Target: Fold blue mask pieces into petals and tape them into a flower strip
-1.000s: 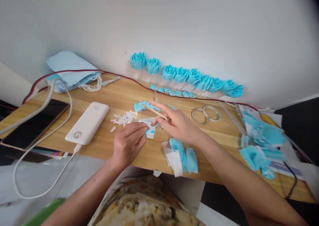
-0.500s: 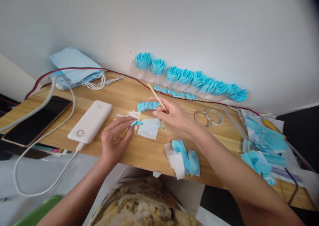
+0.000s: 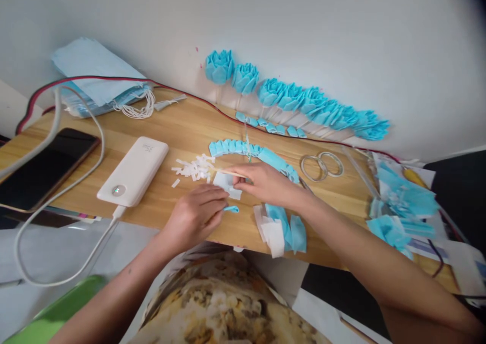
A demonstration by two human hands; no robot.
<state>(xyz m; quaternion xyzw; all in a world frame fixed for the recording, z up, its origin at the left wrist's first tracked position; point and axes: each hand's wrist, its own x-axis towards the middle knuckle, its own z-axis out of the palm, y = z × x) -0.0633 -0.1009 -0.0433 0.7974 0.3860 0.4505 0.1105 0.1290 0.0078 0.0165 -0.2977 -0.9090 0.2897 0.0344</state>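
Observation:
My left hand point(image 3: 195, 215) rests near the front edge of the wooden table point(image 3: 182, 131), its fingertips pinched on a small folded blue paper piece point(image 3: 231, 209). My right hand point(image 3: 261, 183) lies just beyond it, fingers closed on a thin wooden stick point(image 3: 228, 172) that points left, lying nearly flat. Its fingertips press a white paper slip point(image 3: 227, 183) onto the table. A curved row of folded blue petals point(image 3: 250, 152) lies behind the hands. A heap of white paper scraps point(image 3: 193, 168) sits to the left of the stick.
Blue paper roses point(image 3: 292, 97) lean along the wall. A white power bank point(image 3: 133, 170) with a cable and a dark phone point(image 3: 41, 164) lie left. Stacked face masks point(image 3: 96, 78) sit far left. Two metal rings point(image 3: 322, 165), cut blue and white pieces point(image 3: 281, 230) and blue scraps point(image 3: 402, 207) lie right.
My right hand lowered the stick from pointing up and away to nearly flat, pointing left. My left hand drew back toward the table edge with the blue piece. The camera shifted.

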